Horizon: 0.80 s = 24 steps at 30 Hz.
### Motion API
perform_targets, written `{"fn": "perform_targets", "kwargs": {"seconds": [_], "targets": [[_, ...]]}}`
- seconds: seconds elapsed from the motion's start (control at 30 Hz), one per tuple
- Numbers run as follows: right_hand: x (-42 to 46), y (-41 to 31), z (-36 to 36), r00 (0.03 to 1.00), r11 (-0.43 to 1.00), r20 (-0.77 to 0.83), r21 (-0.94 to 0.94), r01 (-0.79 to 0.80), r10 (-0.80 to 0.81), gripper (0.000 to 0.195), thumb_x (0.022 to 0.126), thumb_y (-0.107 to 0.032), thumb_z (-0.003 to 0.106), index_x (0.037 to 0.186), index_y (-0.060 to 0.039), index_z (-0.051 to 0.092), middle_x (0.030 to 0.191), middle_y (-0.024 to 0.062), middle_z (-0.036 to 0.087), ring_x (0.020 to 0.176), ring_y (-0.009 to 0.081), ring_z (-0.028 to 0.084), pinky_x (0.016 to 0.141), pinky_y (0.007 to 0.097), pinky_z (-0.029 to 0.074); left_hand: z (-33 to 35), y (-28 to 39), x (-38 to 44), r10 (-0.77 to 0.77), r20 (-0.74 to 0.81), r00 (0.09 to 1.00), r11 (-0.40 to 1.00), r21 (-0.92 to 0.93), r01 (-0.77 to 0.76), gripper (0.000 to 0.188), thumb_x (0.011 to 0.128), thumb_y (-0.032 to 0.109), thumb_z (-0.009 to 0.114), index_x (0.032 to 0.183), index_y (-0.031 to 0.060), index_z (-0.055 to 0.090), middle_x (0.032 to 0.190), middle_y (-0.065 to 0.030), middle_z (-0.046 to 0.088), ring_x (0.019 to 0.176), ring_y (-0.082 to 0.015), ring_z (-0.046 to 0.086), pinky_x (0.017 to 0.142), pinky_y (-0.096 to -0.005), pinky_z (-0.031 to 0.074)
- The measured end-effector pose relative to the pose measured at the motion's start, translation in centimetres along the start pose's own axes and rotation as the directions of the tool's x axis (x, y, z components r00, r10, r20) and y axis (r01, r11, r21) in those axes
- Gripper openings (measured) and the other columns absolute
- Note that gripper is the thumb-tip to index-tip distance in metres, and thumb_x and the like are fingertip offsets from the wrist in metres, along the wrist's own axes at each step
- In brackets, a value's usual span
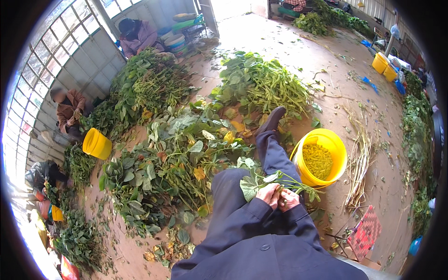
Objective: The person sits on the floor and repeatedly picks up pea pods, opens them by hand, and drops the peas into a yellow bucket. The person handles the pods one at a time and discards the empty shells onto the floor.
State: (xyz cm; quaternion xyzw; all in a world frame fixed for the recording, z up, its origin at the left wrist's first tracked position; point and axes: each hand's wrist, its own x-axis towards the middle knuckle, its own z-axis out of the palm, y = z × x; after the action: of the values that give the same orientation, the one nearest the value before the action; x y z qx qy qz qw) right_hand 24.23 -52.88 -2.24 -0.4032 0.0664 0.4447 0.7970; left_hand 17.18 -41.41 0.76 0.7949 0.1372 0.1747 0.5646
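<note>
My left hand [268,195] and my right hand [289,200] are close together above my lap, both closed on a leafy green bean plant [250,185]. Its broad leaves spread to the left of my hands, and its stems reach right, towards the bucket. What lies between my fingers is too small to make out. Just beyond my right hand stands a yellow plastic bucket [337,154], partly filled with picked green pods [316,161]. A large heap of uprooted bean plants [175,157] lies left of my legs.
Another heap of podded plants [269,80] lies beyond my foot. Dry stripped stalks [360,164] are right of the bucket, near a red woven folding stool [364,232]. Several people sit by other heaps along the left wall and at the back. A second yellow bucket [98,144] stands tilted at left.
</note>
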Motion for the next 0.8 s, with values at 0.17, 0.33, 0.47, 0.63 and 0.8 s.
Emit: {"fn": "perform_targets", "kwargs": {"seconds": [0.17,0.33,0.47,0.63,0.8], "targets": [[0.5,-0.5,-0.3,0.99,0.99,0.092,0.077,-0.116,0.109,0.015,0.084,-0.013,0.054,0.096,-0.0037,0.055,0.073,0.0046,0.058,0.049,0.0099,0.049,0.042,0.0197,0.038,0.7,-1.4,0.2,-0.073,0.056,0.996,0.965,-0.248,0.085,0.02,0.081,0.006,0.05,0.1,0.0013,0.053,0.082,-0.0183,0.06,0.077,-0.0344,0.06,0.068,-0.0363,0.048],[0.9,-0.9,1.1,0.994,0.996,0.064,-0.036,-0.083,0.086,0.01,0.086,-0.019,0.056,0.083,-0.0105,0.053,0.057,-0.0012,0.048,0.039,0.0069,0.04,0.033,0.02,0.028,-0.3,-0.7,0.0,-0.046,0.017,0.999,0.989,-0.14,0.048,0.02,0.082,-0.001,0.053,0.1,-0.0026,0.045,0.076,-0.011,0.058,0.068,-0.0166,0.059,0.064,-0.025,0.046],[1.2,-0.9,2.4,0.998,0.994,-0.055,-0.107,-0.007,0.001,0.013,0.088,-0.021,0.053,0.082,-0.0096,0.053,0.059,0.0004,0.053,0.041,0.0059,0.042,0.033,0.0171,0.028,-1.6,-0.2,0.2,-0.159,0.065,0.985,0.985,0.084,0.154,0.019,0.081,0.012,0.059,0.09,-0.0001,0.049,0.072,-0.0129,0.055,0.066,-0.0217,0.057,0.058,-0.0319,0.044],[1.4,-1.3,4.1,0.995,0.989,-0.097,-0.146,-0.005,-0.01,0.018,0.089,-0.024,0.052,0.08,-0.0084,0.054,0.062,0.0016,0.056,0.043,0.0052,0.043,0.033,0.0163,0.029,-2.5,0.1,0.2,-0.044,-0.001,0.999,0.971,0.237,0.043,0.029,0.085,0.029,0.054,0.075,0.0019,0.051,0.069,-0.0187,0.053,0.063,-0.0349,0.055,0.056,-0.0396,0.043],[1.1,-2.0,4.9,0.995,0.993,-0.089,-0.105,-0.057,0.047,0.026,0.089,-0.03,0.049,0.077,-0.0069,0.053,0.058,0.0016,0.049,0.043,0.007,0.039,0.034,0.0187,0.027,-2.9,0.5,0.4,-0.083,-0.02,0.996,0.958,0.273,0.085,0.036,0.087,0.037,0.049,0.074,0.0027,0.051,0.069,-0.0202,0.055,0.065,-0.0371,0.056,0.056,-0.042,0.043]]}}
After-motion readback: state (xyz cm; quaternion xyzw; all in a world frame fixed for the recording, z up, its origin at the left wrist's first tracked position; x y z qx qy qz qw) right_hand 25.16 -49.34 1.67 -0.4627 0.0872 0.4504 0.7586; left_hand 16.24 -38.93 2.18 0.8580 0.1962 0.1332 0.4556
